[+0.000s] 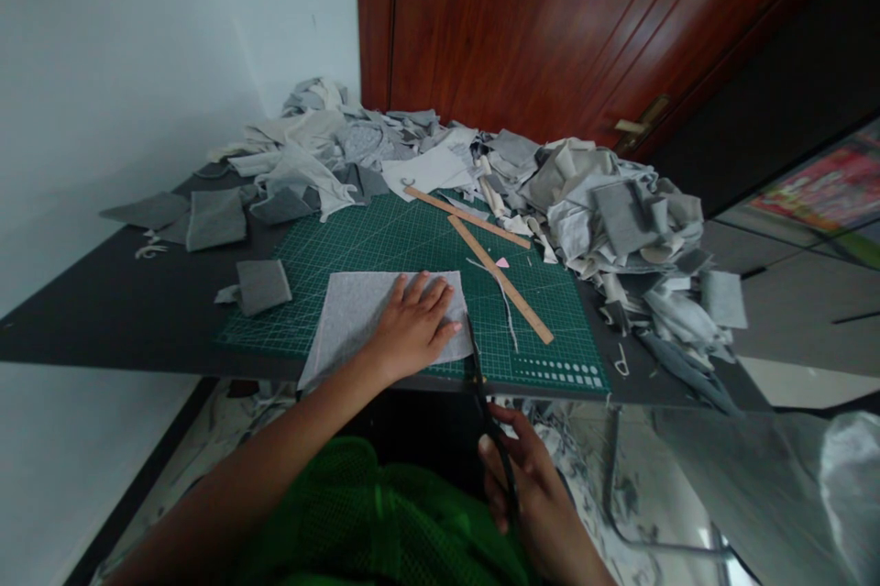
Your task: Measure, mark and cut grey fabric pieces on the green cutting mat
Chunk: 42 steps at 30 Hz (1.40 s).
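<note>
A light grey piece of fabric (350, 311) lies on the green cutting mat (309, 247), its lower left corner reaching the table's front edge. My left hand (416, 325) rests flat on its right half with the fingers spread. Below the table edge, my right hand (526, 476) grips the black handles of a pair of scissors (478, 375). The blades point away from me, along the right edge of the fabric. I cannot tell whether they touch its edge.
Two wooden rulers (509, 288) lie on the mat beside a pink chalk piece (501, 263) and a fabric strip (507, 306). Heaps of grey and white scraps (584, 201) line the back and right of the dark table (137, 293). A folded grey piece (263, 285) sits left.
</note>
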Each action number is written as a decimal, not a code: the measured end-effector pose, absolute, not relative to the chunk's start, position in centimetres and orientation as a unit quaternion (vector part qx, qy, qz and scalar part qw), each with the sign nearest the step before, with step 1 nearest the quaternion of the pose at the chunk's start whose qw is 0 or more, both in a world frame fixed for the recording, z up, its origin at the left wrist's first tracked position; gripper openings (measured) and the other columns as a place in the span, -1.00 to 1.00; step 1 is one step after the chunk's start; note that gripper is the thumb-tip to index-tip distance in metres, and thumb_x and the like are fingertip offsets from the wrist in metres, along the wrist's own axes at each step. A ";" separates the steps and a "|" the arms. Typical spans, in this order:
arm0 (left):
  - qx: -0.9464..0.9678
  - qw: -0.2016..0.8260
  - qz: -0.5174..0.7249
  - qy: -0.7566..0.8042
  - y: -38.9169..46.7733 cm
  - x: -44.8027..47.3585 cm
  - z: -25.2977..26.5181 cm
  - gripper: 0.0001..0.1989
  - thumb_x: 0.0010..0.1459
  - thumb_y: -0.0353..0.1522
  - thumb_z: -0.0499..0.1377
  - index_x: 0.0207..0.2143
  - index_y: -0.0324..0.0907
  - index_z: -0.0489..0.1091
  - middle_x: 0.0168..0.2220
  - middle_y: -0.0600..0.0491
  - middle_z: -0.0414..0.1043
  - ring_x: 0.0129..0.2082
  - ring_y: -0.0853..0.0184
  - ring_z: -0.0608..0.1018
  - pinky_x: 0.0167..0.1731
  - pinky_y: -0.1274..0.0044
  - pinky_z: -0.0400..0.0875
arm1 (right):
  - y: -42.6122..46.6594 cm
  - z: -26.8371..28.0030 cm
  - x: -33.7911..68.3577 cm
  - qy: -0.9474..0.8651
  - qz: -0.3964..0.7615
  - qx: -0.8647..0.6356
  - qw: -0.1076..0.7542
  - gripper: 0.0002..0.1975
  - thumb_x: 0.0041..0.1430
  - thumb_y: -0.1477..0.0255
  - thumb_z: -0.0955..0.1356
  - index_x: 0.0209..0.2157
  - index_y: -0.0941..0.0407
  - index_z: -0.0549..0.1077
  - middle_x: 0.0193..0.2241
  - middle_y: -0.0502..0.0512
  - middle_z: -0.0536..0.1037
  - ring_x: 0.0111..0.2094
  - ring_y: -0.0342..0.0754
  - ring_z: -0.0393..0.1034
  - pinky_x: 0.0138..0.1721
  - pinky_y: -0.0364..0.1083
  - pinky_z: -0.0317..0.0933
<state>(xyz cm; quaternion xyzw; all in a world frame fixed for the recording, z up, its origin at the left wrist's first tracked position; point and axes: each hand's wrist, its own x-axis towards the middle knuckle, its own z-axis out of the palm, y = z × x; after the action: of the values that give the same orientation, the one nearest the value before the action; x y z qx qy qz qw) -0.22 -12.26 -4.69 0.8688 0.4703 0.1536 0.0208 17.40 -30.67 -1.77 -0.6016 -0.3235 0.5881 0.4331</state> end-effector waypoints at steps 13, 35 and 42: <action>0.867 0.023 0.157 0.472 -12.4 -0.3 -4.4 -0.42 0.48 -0.05 -0.08 0.39 -0.11 0.22 0.43 -0.04 0.20 0.47 -0.06 0.08 0.42 0.01 -0.20 | -30.1 -2.0 17.9 -0.291 0.621 -0.577 0.444 -0.39 0.11 0.00 0.53 0.02 0.04 0.36 -0.53 -0.20 0.34 -0.70 -0.30 0.08 -0.74 -0.30 0.03; 0.864 0.049 0.150 0.478 -12.4 -0.1 -3.9 -0.36 0.48 0.02 -0.13 0.40 -0.13 0.22 0.43 -0.06 0.20 0.47 -0.07 0.09 0.43 -0.02 -0.21 | -26.4 -1.7 17.7 -0.326 0.611 -0.583 0.425 -0.26 -0.02 -0.10 0.55 0.00 0.04 0.29 -0.52 -0.23 0.32 -0.69 -0.29 0.11 -0.73 -0.27 0.08; 0.865 0.037 0.146 0.478 -12.4 -0.1 -4.1 -0.32 0.47 0.06 -0.16 0.40 -0.15 0.22 0.44 -0.06 0.18 0.47 -0.06 0.08 0.43 0.00 -0.20 | -26.8 -2.3 17.7 -0.326 0.608 -0.578 0.437 -0.33 0.06 -0.03 0.55 0.02 0.02 0.31 -0.51 -0.21 0.33 -0.67 -0.27 0.13 -0.72 -0.26 0.09</action>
<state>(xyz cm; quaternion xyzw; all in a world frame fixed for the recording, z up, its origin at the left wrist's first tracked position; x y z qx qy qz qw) -0.11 -12.43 -4.08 0.8651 0.4785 0.1462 0.0368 17.68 -26.78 -2.31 -0.5776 -0.3264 0.6076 0.4366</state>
